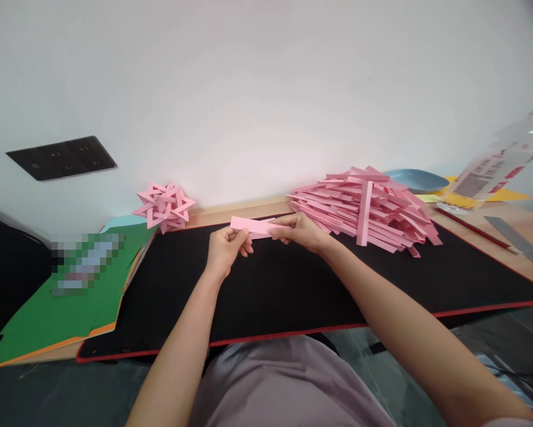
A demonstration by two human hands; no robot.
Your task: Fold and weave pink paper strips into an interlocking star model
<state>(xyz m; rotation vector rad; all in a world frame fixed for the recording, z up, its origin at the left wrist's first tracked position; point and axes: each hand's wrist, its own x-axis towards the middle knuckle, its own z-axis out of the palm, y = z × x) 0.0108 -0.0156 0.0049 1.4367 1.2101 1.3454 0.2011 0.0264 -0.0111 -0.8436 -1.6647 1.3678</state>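
Note:
Between my two hands, above the black mat (284, 296), is a strip of pink paper (256, 227). My left hand (228, 246) pinches its left part between thumb and fingers. At the strip's right end, the fingers of my right hand (303, 231) close on the pink paper; how it is folded there is too small to tell. A big heap of folded pink paper strips (364, 207) lies just right of my right hand. To the left, against the wall, sits a star-shaped pink paper model (165, 206).
Green and orange paper sheets (83, 308) lie at the left. On the right are a blue dish (418, 179), a clear plastic bottle (498, 160), a dark red pencil (475, 229) and a ruler (518, 244). A black socket panel (62, 158) is on the wall.

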